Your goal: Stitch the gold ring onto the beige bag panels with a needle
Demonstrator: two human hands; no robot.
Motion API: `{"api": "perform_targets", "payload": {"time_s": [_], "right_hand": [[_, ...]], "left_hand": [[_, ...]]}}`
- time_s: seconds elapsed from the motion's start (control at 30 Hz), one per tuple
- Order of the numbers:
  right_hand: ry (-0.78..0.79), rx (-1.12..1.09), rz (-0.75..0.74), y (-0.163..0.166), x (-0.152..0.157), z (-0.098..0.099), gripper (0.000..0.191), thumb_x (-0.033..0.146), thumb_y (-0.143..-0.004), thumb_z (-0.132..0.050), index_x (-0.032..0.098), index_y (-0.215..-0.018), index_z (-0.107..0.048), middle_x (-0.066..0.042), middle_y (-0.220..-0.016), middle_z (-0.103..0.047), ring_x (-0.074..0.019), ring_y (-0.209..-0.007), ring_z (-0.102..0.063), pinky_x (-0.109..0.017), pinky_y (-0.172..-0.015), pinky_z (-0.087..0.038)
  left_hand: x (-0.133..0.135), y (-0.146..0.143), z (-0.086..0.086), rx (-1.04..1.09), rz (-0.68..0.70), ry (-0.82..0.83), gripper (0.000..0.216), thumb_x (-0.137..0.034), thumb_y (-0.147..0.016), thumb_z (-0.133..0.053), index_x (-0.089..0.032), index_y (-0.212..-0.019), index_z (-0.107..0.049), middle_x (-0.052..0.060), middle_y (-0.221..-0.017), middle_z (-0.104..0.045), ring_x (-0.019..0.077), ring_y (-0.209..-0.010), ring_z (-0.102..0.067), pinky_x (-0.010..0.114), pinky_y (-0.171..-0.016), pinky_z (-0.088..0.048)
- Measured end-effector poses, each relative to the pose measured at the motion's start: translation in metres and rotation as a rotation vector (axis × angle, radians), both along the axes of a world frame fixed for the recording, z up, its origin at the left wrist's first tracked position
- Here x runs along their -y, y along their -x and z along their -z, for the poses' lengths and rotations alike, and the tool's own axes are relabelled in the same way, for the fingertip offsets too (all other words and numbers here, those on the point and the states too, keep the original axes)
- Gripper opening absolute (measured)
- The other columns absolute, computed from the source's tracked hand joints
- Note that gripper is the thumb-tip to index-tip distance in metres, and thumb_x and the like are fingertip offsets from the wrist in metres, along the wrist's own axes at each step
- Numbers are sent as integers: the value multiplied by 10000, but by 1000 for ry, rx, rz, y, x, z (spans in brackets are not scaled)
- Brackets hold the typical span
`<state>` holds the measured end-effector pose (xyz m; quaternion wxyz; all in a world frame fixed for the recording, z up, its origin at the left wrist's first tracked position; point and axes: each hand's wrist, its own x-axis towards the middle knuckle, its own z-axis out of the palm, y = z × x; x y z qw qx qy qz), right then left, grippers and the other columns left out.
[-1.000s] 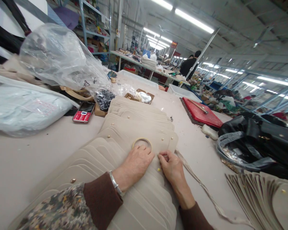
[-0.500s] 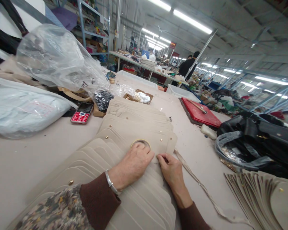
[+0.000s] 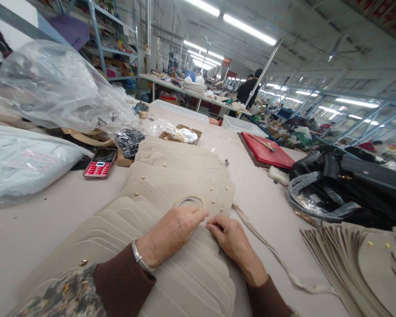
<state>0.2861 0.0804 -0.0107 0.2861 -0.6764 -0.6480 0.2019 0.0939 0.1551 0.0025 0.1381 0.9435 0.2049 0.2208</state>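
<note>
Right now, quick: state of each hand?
Left hand: open, pressing the top beige piece beside the gold ring.
Right hand: pinched shut at that piece, contents unclear.

A thin gold ring [image 3: 189, 196] lies flat on the topmost beige panel [image 3: 171, 184] of a long, overlapping row, just beyond the fingertips of the left hand [image 3: 171, 231]. The right hand [image 3: 227, 237], fingers curled, touches the same panel beside it. Small gold studs [image 3: 213, 201] flank the grip.
</note>
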Motion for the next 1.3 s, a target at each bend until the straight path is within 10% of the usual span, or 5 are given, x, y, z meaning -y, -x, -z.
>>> {"api": "perform_targets", "payload": {"time_s": [0.43, 0.77, 1.1, 1.3], "right_hand": [[-364, -143, -115, 18, 3, -9, 170, 197, -892, -523, 193, -938, -687, -53, -836, -691, -162, -744, -617, -268, -700, -487], [-467, 105, -16, 24, 2, 2, 162, 124, -816, -489, 186, -772, -632, -26, -663, -633, -141, -592, -573, -245, -598, -460], [-116, -609, 336, 26, -9, -4, 193, 348, -767, -621, 166, -706, -628, 28, -489, -579, -114, -415, -527, -218, -437, -433], [-51, -682, 381, -9, -26, 2, 393, 489, -702, -709, 120, -836, -686, -13, -601, -653, -113, -460, -574, -221, -465, -463]], "left_hand": [[1, -2, 12, 77, -25, -24, 435, -187, -964, -446, -167, -1373, -299, 87, -996, -679, 202, -867, -671, 311, -713, -545], [4, -5, 8, 26, -25, 110, 103, -149, -959, -420, -186, -944, -516, 10, -817, -611, 160, -731, -598, 265, -639, -441], [10, -10, 0, 157, -84, -38, 177, -131, -946, -384, -186, -812, -485, 6, -742, -560, 155, -664, -528, 273, -595, -389], [8, -12, -4, -183, -192, -64, 129, -97, -923, -455, -183, -883, -542, 37, -829, -609, 202, -773, -563, 291, -611, -431]]}}
